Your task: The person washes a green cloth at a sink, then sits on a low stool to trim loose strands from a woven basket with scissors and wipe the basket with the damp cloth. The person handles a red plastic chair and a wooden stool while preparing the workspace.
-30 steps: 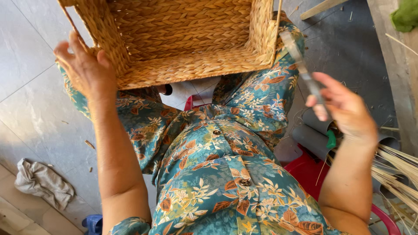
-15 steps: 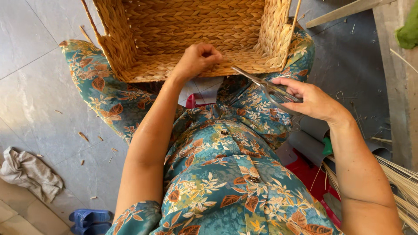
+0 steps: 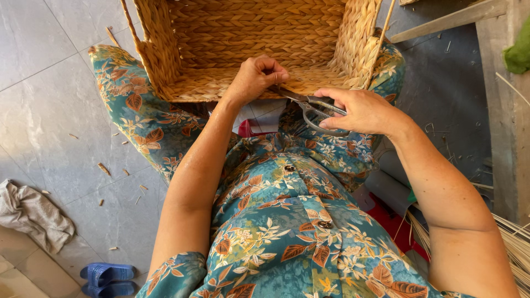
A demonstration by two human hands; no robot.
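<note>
A square woven straw basket (image 3: 182,49) rests on my knees, its opening facing me. My left hand (image 3: 256,77) pinches the near rim of the basket, fingers closed on the weave. My right hand (image 3: 361,110) grips a pair of metal scissors (image 3: 309,107) by the handles. The blades point left and reach the rim right beside my left fingers. I sit in a teal dress with a leaf print.
Grey floor tiles with scattered straw bits lie to the left. A crumpled grey cloth (image 3: 33,215) and blue sandals (image 3: 107,278) sit at lower left. Loose straw stalks (image 3: 513,248) and a red stool (image 3: 395,223) are at right, beside a wooden plank (image 3: 452,19).
My left hand came off the basket's left side and settled on the near rim. My right hand brought the scissors in from the right until the blades met the rim.
</note>
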